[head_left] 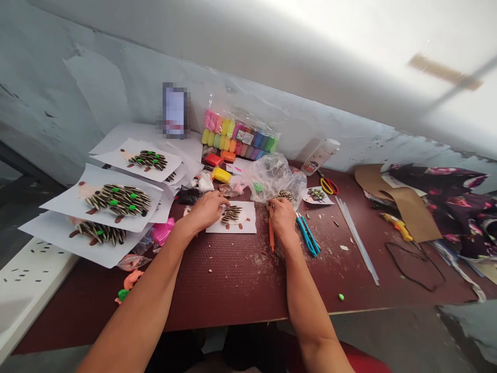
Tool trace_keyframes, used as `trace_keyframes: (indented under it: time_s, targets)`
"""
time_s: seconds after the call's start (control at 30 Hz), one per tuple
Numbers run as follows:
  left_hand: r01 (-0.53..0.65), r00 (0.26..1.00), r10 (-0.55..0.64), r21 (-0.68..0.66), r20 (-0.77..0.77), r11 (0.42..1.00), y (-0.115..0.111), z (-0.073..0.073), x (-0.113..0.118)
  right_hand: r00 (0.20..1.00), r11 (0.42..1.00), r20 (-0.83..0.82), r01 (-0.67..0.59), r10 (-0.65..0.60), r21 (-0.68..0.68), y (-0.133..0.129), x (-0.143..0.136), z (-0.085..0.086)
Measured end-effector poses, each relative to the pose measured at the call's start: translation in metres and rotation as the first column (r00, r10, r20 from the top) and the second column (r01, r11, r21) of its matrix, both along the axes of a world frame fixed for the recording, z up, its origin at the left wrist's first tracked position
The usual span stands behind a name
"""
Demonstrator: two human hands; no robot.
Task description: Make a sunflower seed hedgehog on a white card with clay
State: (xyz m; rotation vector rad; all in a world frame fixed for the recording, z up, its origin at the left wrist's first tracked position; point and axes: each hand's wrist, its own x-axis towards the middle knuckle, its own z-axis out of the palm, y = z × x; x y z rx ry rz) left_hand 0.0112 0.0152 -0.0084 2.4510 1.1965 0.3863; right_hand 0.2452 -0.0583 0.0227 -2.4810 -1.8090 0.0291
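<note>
A white sheet of paper lies on the table, bearing a pale hedgehog shape with brown feet and spines of striped sunflower seeds. My left hand rests over the sheet's left side, its fingers stretched toward the seeds. To the right, my right hand has curled fingers at the mouth of a clear plastic bag, beside loose sunflower seeds. What its fingertips pinch, if anything, is hidden. An orange pen-like tool lies just below that hand, and a blue utility knife is right of it.
Finished-looking hedgehog sheets are stacked left. Behind stand a pack of coloured clay, a phone and a white bottle. Scissors, clear glue sticks and a yellow glue gun lie right.
</note>
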Motion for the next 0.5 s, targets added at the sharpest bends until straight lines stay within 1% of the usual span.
trace_keyframes:
  time_s: [0.23, 0.5]
  targets:
    - [0.005, 1.0, -0.005, -0.002, -0.004, 1.0, -0.0002, 0.001, -0.0002, 1.0, 0.999, 0.001, -0.024, 0.024, -0.032, 0.0015, -0.0004, -0.0011]
    - [-0.009, 1.0, 0.009, 0.01, 0.004, 1.0, -0.001, -0.0018, 0.0004, 0.997, 0.996, 0.007, -0.071, 0.072, -0.047, 0.0007, -0.0012, 0.0025]
